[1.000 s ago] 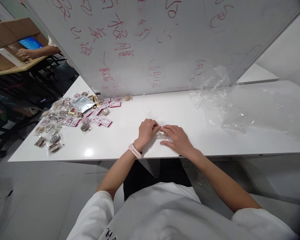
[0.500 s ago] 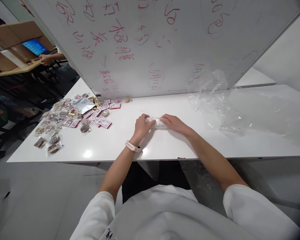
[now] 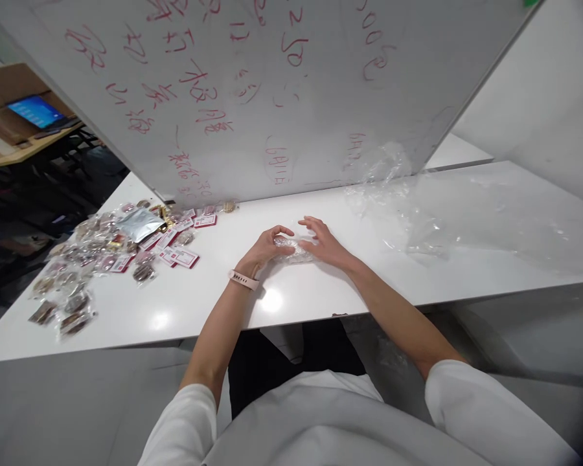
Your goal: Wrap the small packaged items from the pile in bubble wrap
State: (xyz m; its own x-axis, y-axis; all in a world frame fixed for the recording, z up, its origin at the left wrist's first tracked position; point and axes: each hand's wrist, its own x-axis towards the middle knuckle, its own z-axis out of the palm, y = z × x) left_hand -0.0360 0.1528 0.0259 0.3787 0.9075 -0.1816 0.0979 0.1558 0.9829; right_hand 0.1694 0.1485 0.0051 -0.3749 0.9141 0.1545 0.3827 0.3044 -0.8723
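Observation:
A small elongated bundle of clear bubble wrap (image 3: 295, 254) lies on the white table in front of me; whatever is inside cannot be made out. My left hand (image 3: 267, 248), with a pale watch band on the wrist, curls round the bundle's left end, its thumb resting on the wrap. At the right end, my right hand (image 3: 326, 246) has its fingers lifted and apart, with the thumb close to the wrap. Whether that thumb touches it I cannot tell.
Several small clear packets (image 3: 72, 285), a silver pouch (image 3: 140, 224) and red-and-white cards (image 3: 184, 257) cover the table's left part. Crumpled clear plastic sheeting (image 3: 418, 226) spreads over the right. A whiteboard (image 3: 252, 149) with red writing stands along the back.
My right hand's fingers have lifted off the bundle and spread. My left fingers have arched up, with that hand still at the left end. The camera view has shifted and tilted.

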